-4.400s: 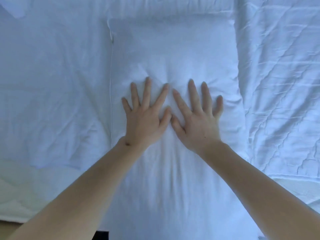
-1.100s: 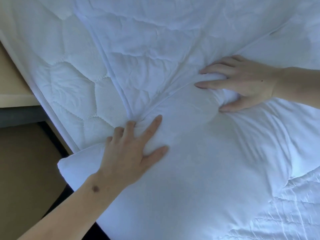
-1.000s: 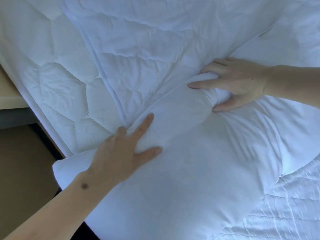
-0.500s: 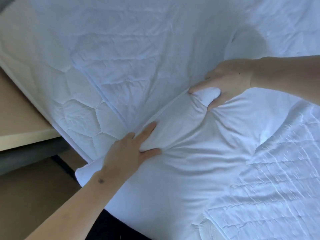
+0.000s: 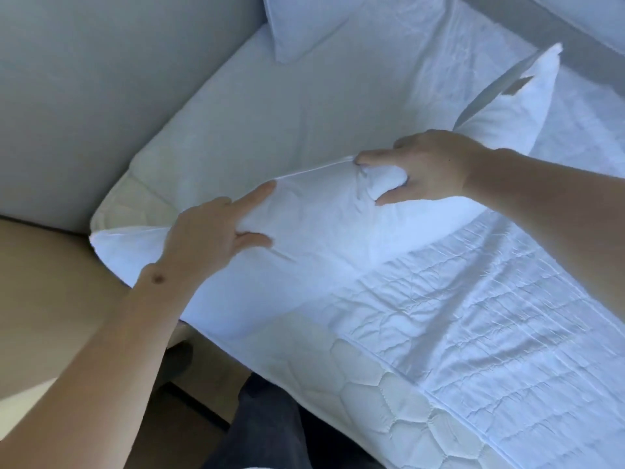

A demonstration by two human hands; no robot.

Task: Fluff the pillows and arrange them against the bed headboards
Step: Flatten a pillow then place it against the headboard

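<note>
While you hold the pillow (image 5: 304, 238) at frame centre, your left hand (image 5: 209, 238) and right hand (image 5: 426, 170) each pinch its upper edge. Long axis: lower left to upper right. Headboard (image 5: 101, 96): upper left, nearer your left hand. Pillows: three. Hands: two.

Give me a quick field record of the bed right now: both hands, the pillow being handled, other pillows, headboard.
left hand: gripping the held pillow's upper edge
right hand: pinching that same edge
held pillow, white fabric: lifted at the bed's near side
second white pillow: leaning on the grey padded headboard
third white pillow: behind the right hand
</note>
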